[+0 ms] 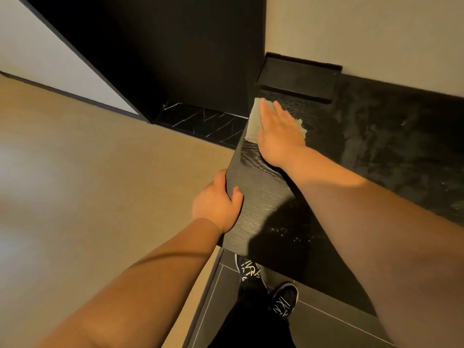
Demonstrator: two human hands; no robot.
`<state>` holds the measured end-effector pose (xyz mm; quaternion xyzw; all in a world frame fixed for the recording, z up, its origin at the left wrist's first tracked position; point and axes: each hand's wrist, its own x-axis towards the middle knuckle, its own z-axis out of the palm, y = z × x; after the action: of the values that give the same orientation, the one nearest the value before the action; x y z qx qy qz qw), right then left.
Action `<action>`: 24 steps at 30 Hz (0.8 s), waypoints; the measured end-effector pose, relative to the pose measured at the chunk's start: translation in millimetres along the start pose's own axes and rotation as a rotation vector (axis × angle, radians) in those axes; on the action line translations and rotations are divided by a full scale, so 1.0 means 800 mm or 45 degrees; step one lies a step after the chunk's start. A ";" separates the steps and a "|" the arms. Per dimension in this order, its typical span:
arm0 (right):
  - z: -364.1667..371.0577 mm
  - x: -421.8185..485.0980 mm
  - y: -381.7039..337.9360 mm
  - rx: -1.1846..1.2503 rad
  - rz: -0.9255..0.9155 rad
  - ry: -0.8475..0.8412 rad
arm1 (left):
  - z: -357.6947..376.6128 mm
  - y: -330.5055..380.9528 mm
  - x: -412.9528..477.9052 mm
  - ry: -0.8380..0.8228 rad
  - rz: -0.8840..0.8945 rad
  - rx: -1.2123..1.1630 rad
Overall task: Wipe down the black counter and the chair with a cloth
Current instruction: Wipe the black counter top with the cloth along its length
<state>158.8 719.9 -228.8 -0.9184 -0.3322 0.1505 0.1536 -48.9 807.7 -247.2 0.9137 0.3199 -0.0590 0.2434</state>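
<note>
Black wood-grain surfacing covers the left end of the bench; the part to the right is dark and mottled with pale smears. The cloth is pale and lies flat on the bench top at its left edge, near the far corner. The right hand is laid palm-down on the cloth, fingers straight and pointing toward the wall, pressing rather than gripping. The cloth shows on both sides of this hand. Shiny streaks mark the bench top just beside the wrist. The left hand holds the left edge of the bench nearer the person, thumb on top, fingers curled over the side. A black tray sits on the bench against the beige wall, just beyond the cloth and apart from it. Black shoes with white markings stand on grey floor tiles below the near edge of the bench.
</note>
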 end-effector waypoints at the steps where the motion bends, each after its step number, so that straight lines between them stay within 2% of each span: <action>1: 0.004 0.003 -0.006 -0.029 -0.005 0.014 | 0.000 -0.001 0.001 0.002 0.002 0.000; 7: 0.019 -0.061 -0.013 -0.195 -0.544 -0.218 | 0.004 -0.002 0.003 0.008 0.002 0.008; 9: 0.019 -0.069 -0.008 -0.201 -0.630 -0.258 | 0.004 -0.002 0.003 0.014 0.000 0.005; 11: 0.013 -0.052 0.002 -0.207 -0.581 -0.219 | 0.004 -0.002 0.002 0.013 -0.002 0.003; 15: -0.003 -0.003 0.009 -0.189 -0.213 -0.052 | 0.002 -0.001 0.002 0.002 0.001 0.004; 17: 0.001 -0.008 -0.001 -0.192 -0.152 -0.058 | 0.001 0.000 0.003 -0.004 0.003 -0.009; 22: 0.029 -0.092 -0.014 -0.289 -0.569 -0.184 | 0.001 0.001 0.000 0.005 0.007 -0.028; 24: 0.023 -0.096 -0.003 -0.259 -0.611 -0.271 | 0.002 0.001 0.001 0.021 0.015 -0.022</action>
<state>94.3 674.5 -231.1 -0.8031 -0.5679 0.1715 0.0561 -47.9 806.7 -248.3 0.9139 0.3171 -0.0475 0.2488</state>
